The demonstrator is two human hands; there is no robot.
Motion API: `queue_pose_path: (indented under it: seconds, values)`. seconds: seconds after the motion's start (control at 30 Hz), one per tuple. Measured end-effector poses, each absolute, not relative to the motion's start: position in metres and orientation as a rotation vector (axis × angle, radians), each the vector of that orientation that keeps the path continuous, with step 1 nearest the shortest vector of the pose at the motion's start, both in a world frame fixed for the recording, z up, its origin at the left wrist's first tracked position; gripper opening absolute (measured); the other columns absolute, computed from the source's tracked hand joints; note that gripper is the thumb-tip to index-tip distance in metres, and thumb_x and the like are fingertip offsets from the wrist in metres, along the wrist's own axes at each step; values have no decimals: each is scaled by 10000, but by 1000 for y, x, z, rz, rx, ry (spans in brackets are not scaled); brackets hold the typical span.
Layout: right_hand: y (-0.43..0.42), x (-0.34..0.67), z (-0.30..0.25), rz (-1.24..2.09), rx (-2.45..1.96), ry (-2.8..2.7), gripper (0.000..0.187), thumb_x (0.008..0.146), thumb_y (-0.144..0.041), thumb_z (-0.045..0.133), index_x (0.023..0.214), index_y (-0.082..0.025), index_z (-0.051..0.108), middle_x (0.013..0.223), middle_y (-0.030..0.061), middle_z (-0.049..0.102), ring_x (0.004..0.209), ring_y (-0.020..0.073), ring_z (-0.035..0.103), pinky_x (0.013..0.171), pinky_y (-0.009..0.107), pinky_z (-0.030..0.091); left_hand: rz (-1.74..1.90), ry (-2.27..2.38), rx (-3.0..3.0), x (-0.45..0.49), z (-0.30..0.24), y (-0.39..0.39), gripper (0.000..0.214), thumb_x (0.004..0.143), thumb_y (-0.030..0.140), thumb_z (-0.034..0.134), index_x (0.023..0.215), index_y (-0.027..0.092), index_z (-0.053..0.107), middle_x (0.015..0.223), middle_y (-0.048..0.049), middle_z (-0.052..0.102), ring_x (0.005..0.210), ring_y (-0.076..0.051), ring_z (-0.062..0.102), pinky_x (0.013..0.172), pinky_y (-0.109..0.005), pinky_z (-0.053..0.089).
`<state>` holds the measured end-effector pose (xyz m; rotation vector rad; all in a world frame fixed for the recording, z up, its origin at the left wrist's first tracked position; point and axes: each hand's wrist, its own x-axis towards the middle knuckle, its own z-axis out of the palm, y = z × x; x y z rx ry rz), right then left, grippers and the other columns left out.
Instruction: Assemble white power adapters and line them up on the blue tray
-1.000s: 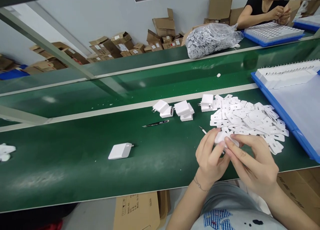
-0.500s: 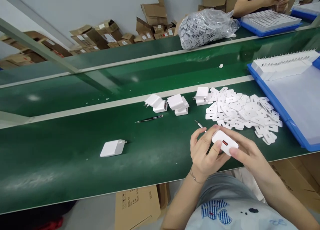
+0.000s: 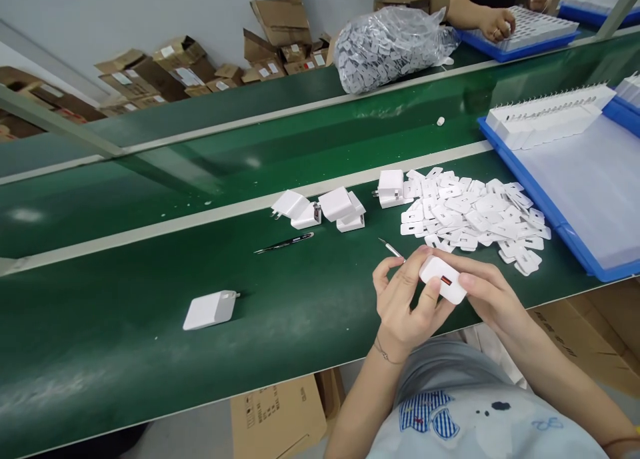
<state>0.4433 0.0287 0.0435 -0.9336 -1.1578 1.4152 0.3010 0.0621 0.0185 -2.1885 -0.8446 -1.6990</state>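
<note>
Both my hands hold one white charger (image 3: 443, 279) with an orange port facing me, just above the near edge of the green belt (image 3: 150, 352). My left hand (image 3: 407, 302) grips its left end, thumb on the front. My right hand (image 3: 487, 289) cups its right end. A thin metal pick (image 3: 391, 248) pokes out from behind my left fingers. Right behind my hands lies a heap of white stickers (image 3: 470, 216).
Several white chargers (image 3: 340, 206) lie mid-belt, with black tweezers (image 3: 284, 244) in front and one lone charger (image 3: 209, 309) to the left. A blue tray (image 3: 565, 226) holds a charger row at right. Across the belts are a bag of stickers (image 3: 390, 42), cardboard boxes and another person's hand (image 3: 493, 24).
The charger in my hands has turned so its orange port faces me, and my right fingers have slid off its front. The view has swung a little to the right.
</note>
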Motion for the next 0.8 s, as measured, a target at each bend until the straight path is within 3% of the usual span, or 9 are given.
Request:
queue_pose_path:
  seconds: [0.1,0.23,0.4,0.53,0.6,0.67,0.8]
  values:
    - [28,441,39,1371,-984,-1085,383,847,-518,674,1158,-309,753,1219,38,719,1153,284,664,1014,451,530,-1683,-873,-2176,304,18,62,630,852,253,695,1411,268,405,1040,-98,772,866,-200,755,856,-402,489]
    - [29,437,39,1452,-948,-1011,395,854,-521,664,1159,-288,755,1018,51,779,867,236,733,774,376,613,-1716,-895,-2191,303,17,62,706,779,198,764,1393,267,423,1047,-90,770,821,-201,751,886,-408,472]
    - [28,433,42,1453,-932,-1083,445,840,-466,707,1247,-286,699,1237,61,705,1073,247,685,906,372,580,-1693,-890,-2206,300,17,63,585,807,199,735,1323,239,463,1031,-104,771,813,-192,748,879,-402,476]
    - [27,430,40,1419,-969,-1046,444,816,-434,741,1225,-266,703,1118,66,732,1038,250,682,906,393,578,-1679,-862,-2236,299,18,60,501,831,191,708,1276,217,480,1071,-134,761,850,-202,748,888,-411,473]
    - [25,430,40,1459,-910,-1018,474,787,-422,773,1229,-268,696,1174,72,714,1063,245,671,912,382,572,-1704,-848,-2247,297,19,57,450,858,180,675,1266,211,488,1112,-159,750,913,-221,745,891,-429,474]
    - [24,431,40,1597,-764,-981,524,765,-435,794,1254,-284,678,1211,70,700,1056,223,673,903,355,569,-1763,-817,-2271,296,19,54,523,851,152,672,1320,224,453,1170,-170,733,985,-241,733,904,-459,483]
    - [22,441,40,1950,-520,-771,462,829,-501,717,1246,-305,687,1057,45,730,875,154,706,828,293,585,-1807,-781,-2363,292,18,55,920,728,71,771,1494,216,280,1286,-184,676,1070,-251,701,966,-492,499]
